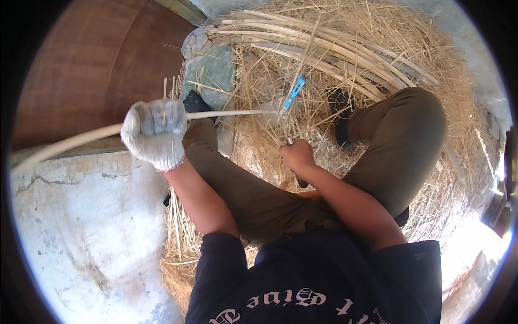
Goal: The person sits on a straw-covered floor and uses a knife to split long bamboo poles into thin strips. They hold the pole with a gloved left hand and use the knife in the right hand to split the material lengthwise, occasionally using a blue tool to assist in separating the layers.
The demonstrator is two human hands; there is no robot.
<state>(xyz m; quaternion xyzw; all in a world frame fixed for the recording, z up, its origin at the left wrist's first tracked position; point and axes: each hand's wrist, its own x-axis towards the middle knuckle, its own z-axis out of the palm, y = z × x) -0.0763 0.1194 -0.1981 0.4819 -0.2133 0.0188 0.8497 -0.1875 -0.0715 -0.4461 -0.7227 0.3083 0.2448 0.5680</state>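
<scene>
My left hand (pixel 156 132), in a pale knitted glove, is closed in a fist around a long, pale cane strip (pixel 224 113). One end of the strip curves off to the left, and the other reaches toward a blue tool (pixel 294 93), slim like a cutter, above the shavings. Whether strip and blue tool touch, I cannot tell. My bare right hand (pixel 298 156) is wrapped around a dark-handled tool (pixel 290 141) with a metal collar, held low between my knees. Its working end does not show clearly.
Fine straw-like shavings (pixel 372 16) cover the floor around my legs. A bundle of pale strips (pixel 324 46) lies beyond my feet. To the left are a brown panel (pixel 86 70) and a cracked whitish surface (pixel 86 216). A greenish sack (pixel 210 73) lies near my left foot.
</scene>
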